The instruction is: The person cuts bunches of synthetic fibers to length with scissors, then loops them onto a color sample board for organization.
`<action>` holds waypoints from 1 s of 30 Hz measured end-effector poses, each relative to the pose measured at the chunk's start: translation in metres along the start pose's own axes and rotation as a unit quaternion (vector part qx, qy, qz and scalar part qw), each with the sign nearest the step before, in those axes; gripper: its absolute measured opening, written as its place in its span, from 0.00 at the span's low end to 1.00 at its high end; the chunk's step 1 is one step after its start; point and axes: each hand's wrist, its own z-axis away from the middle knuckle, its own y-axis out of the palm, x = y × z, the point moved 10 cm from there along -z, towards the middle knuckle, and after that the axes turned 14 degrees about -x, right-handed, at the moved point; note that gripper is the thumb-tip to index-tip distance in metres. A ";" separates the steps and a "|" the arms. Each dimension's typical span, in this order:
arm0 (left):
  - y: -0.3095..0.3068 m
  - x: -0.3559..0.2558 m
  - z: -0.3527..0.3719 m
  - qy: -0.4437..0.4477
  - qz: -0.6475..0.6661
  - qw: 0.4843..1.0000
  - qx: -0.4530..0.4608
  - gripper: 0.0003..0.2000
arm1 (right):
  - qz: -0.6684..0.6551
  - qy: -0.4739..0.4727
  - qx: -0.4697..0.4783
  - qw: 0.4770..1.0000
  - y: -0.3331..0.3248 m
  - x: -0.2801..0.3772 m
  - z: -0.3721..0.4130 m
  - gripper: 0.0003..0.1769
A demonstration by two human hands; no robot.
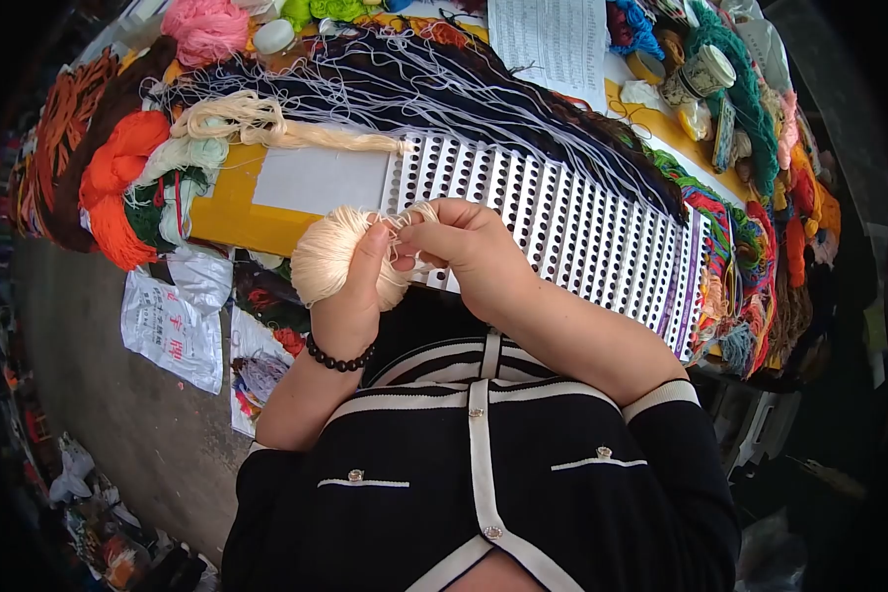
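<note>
Now — the left hand [353, 296] cradled the cream thread skein [324, 259] near the perforated white board [574, 247], bulk leftward, gathered end aimed right — straight at the right hand [464, 247], its grip narrow, fingertips apparently pinching loose strands [420, 211].

Pink yarn [205, 30] at far-left corner of tabletop [247, 219], lidded jar [273, 37] just right of it. Lime yarn [333, 9], far edge. Printed sheet [553, 49], far edge, right of middle. Patterned cup [693, 81] near far-right corner, teal yarn [752, 113] beside it. Orange yarn [118, 192], left edge, toward near-left corner. White bag [173, 331], red print, below near-left corner.
</note>
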 end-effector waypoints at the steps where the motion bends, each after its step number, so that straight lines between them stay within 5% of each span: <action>1: 0.001 -0.001 -0.001 0.000 0.000 1.000 0.000 0.08 | -0.008 0.004 0.008 1.000 0.001 0.000 -0.001 0.04; 4: -0.007 -0.008 -0.007 0.014 0.006 1.000 -0.027 0.10 | -0.141 0.049 -0.004 0.989 -0.003 0.001 -0.009 0.06; 8: 0.000 -0.007 -0.005 -0.054 0.024 0.995 0.077 0.12 | -0.140 0.088 0.082 0.983 -0.002 0.005 -0.007 0.09; 12: 0.016 0.003 0.003 -0.057 -0.010 0.991 0.122 0.16 | 0.063 0.013 0.034 0.997 0.002 0.004 0.000 0.07; 14: 0.015 0.000 0.003 0.004 -0.076 0.991 0.109 0.18 | 0.043 0.019 0.001 0.999 -0.001 0.000 -0.002 0.06; 21: 0.018 -0.003 0.007 0.009 -0.090 0.987 0.136 0.18 | 0.051 0.017 -0.009 0.999 0.001 0.003 0.002 0.07; 23: 0.015 0.006 0.006 -0.065 -0.032 0.986 0.147 0.17 | 0.022 0.022 -0.019 0.999 0.001 0.005 0.004 0.06; 30: 0.006 0.007 0.000 -0.048 -0.038 0.996 0.069 0.11 | 0.030 -0.012 0.022 0.999 0.006 0.008 0.006 0.05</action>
